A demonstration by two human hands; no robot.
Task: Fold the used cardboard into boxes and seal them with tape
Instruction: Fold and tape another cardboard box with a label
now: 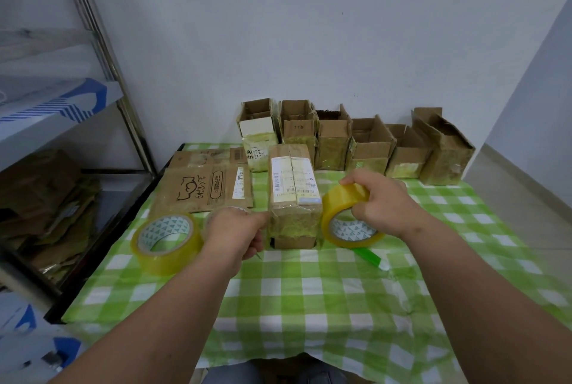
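Note:
A folded cardboard box (293, 194) with a white shipping label lies in the middle of the green checked table (309, 290). My right hand (380, 201) grips a yellowish tape roll (343, 219) just right of the box. My left hand (238, 235) is curled at the box's left side and pinches something thin, apparently the tape's end; a small point sticks out below the fingers. A second tape roll (165, 241) lies on the table to the left. Flat cardboard sheets (204, 182) lie behind it.
Several open-topped cardboard boxes (368, 145) stand in a row against the back wall. A green-handled cutter (370, 256) lies under the held roll. A metal shelf rack (93, 89) with piled cardboard stands at the left. The floor drops away on the right.

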